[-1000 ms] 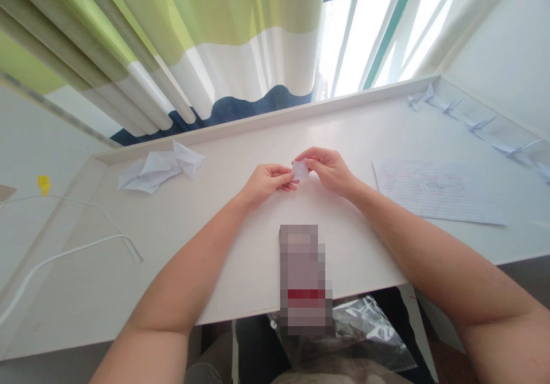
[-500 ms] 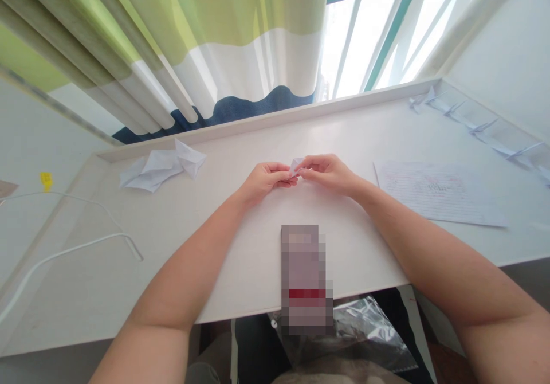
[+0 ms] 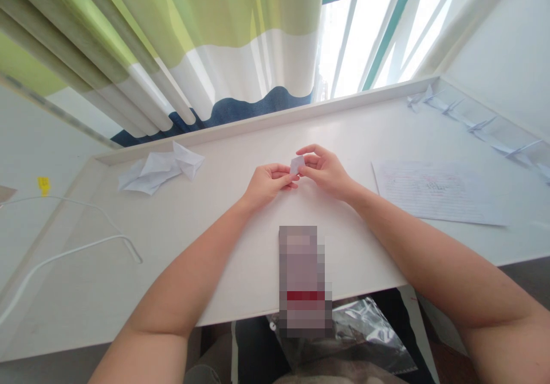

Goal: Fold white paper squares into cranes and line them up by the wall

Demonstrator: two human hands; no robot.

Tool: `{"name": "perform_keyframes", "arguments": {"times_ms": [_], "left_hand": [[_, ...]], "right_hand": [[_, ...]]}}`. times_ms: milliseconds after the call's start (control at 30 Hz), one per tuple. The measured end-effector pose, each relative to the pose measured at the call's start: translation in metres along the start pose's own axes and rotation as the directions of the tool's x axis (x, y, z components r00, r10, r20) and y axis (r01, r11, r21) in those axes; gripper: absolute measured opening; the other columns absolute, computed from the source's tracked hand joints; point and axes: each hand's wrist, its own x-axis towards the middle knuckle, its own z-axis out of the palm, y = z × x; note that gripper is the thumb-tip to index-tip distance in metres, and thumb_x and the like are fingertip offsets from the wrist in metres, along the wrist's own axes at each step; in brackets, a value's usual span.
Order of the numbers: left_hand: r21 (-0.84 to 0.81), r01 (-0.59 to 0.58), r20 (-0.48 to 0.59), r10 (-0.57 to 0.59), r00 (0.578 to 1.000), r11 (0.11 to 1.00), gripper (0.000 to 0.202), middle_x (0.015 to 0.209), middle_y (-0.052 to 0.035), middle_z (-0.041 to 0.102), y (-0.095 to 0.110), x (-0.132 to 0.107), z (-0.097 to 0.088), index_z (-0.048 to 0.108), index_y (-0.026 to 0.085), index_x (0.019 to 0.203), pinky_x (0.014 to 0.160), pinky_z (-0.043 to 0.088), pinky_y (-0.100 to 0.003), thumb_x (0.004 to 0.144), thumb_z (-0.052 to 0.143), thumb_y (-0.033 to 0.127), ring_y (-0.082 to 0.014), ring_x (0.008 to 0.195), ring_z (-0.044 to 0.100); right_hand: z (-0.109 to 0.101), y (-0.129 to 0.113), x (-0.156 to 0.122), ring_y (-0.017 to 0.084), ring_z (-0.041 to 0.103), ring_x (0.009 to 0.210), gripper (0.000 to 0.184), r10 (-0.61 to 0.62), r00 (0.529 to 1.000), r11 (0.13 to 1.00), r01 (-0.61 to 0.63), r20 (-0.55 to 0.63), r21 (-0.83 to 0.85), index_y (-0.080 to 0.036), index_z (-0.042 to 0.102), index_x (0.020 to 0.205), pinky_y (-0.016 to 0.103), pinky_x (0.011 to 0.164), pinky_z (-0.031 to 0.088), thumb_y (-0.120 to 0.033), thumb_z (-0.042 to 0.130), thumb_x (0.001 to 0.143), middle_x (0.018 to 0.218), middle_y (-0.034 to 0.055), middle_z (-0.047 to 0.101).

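A small folded piece of white paper (image 3: pixel 296 164) is pinched between both my hands above the middle of the white table (image 3: pixel 240 246). My left hand (image 3: pixel 267 182) is curled, with its thumb and fingers closed on the paper's lower left side. My right hand (image 3: pixel 325 169) grips the paper's right edge with thumb and forefinger, the other fingers bent above it. Both forearms rest on the table.
Crumpled white paper (image 3: pixel 160 168) lies at the back left. A lined written sheet (image 3: pixel 433 192) sits on the right. Several small folded paper cranes (image 3: pixel 472 121) line the right rim. A blurred-out rectangular object (image 3: pixel 304 278) lies at the near edge. A white cable (image 3: pixel 73 246) runs at left.
The small paper was flattened between my fingertips half a second ago and now stands upright again. My right hand has shifted slightly up and its fingers have spread a little.
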Motion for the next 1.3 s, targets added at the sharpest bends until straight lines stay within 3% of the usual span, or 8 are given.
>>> {"name": "perform_keyframes", "arguments": {"times_ms": [133, 300, 500, 733, 867, 1000, 1167, 1300], "left_hand": [[0.013, -0.026, -0.005, 0.026, 1.0, 1.0, 0.05, 0.094, -0.0121, 0.086, -0.004, 0.001, 0.003, 0.08, 0.013, 0.096, 0.08, 0.064, -0.035, 0.071, 0.105, 0.049, -0.0196, 0.078, 0.081], [0.052, -0.042, 0.036, 0.04, 0.999, 0.998, 0.05, 0.093, -0.0125, 0.086, -0.004, 0.0, 0.003, 0.079, 0.014, 0.096, 0.079, 0.063, -0.036, 0.075, 0.101, 0.054, -0.0209, 0.078, 0.081], [0.169, -0.075, 0.142, 0.051, 0.989, 0.983, 0.055, 0.089, -0.0125, 0.086, -0.001, -0.003, 0.0, 0.083, 0.016, 0.097, 0.081, 0.059, -0.035, 0.083, 0.091, 0.069, -0.0232, 0.085, 0.081], [0.135, -0.168, 0.192, 0.14, 0.971, 0.977, 0.055, 0.08, -0.0078, 0.082, -0.004, -0.003, 0.009, 0.078, 0.018, 0.092, 0.081, 0.054, -0.034, 0.086, 0.086, 0.072, -0.0189, 0.079, 0.075], [0.169, -0.208, 0.211, 0.17, 0.963, 0.963, 0.053, 0.079, -0.0066, 0.081, -0.01, -0.005, 0.014, 0.079, 0.017, 0.094, 0.082, 0.052, -0.034, 0.09, 0.083, 0.07, -0.0187, 0.078, 0.072], [0.166, -0.236, 0.217, 0.198, 0.956, 0.957, 0.05, 0.079, -0.0065, 0.081, -0.014, -0.005, 0.014, 0.077, 0.017, 0.093, 0.087, 0.053, -0.036, 0.093, 0.081, 0.067, -0.0191, 0.08, 0.072], [0.19, -0.209, 0.219, 0.166, 0.962, 0.959, 0.05, 0.08, -0.007, 0.082, -0.013, -0.006, 0.014, 0.069, 0.019, 0.081, 0.086, 0.052, -0.036, 0.094, 0.081, 0.066, -0.0189, 0.08, 0.072], [0.162, -0.217, 0.227, 0.178, 0.957, 0.963, 0.049, 0.083, -0.008, 0.083, -0.012, -0.007, 0.015, 0.071, 0.019, 0.084, 0.088, 0.052, -0.036, 0.092, 0.082, 0.066, -0.0212, 0.089, 0.075]], "right_hand": [[0.001, 0.001, 0.001, 0.019, 0.075, 0.08, 0.041, -0.016, 0.999, 0.998, 0.014, -0.04, -0.055, -0.023, 0.071, 0.113, 0.036, 0.077, 0.059, -0.037, 0.089, 0.079, 0.091, 0.0014, 0.08], [0.001, -0.001, 0.001, 0.019, 0.07, 0.076, 0.025, -0.02, 0.999, 0.986, 0.014, -0.033, -0.164, -0.021, 0.075, 0.085, 0.034, 0.07, 0.055, -0.044, 0.086, 0.084, 0.083, 0.0038, 0.078], [0.003, -0.009, -0.003, 0.018, 0.067, 0.073, 0.023, -0.042, 0.999, 0.983, 0.042, 0.002, -0.179, -0.022, 0.075, 0.081, 0.034, 0.069, 0.052, -0.042, 0.083, 0.086, 0.079, 0.0022, 0.076], [0.005, -0.015, -0.004, 0.02, 0.069, 0.073, 0.032, -0.103, 0.994, 0.988, 0.099, -0.036, -0.116, -0.022, 0.075, 0.079, 0.037, 0.07, 0.057, -0.051, 0.087, 0.085, 0.076, 0.0038, 0.076], [0.005, -0.016, -0.004, 0.016, 0.061, 0.061, 0.041, -0.047, 0.998, 0.983, 0.051, 0.031, -0.176, -0.02, 0.075, 0.08, 0.031, 0.056, 0.046, -0.059, 0.089, 0.083, 0.067, 0.0016, 0.07], [0.002, -0.017, -0.004, 0.012, 0.052, 0.057, 0.049, -0.053, 0.998, 0.967, 0.061, 0.038, -0.246, -0.018, 0.075, 0.079, 0.028, 0.053, 0.038, -0.065, 0.087, 0.083, 0.062, -0.0005, 0.065], [-0.004, -0.019, -0.003, 0.014, 0.059, 0.06, 0.06, -0.119, 0.988, 0.944, 0.144, 0.101, -0.297, -0.017, 0.074, 0.075, 0.029, 0.058, 0.043, -0.075, 0.073, 0.094, 0.062, 0.0025, 0.069], [-0.008, -0.016, 0.0, 0.015, 0.06, 0.057, 0.075, -0.146, 0.989, 0.943, 0.143, 0.012, -0.299, -0.019, 0.07, 0.064, 0.03, 0.058, 0.045, -0.085, 0.06, 0.098, 0.058, 0.0036, 0.065]]}}
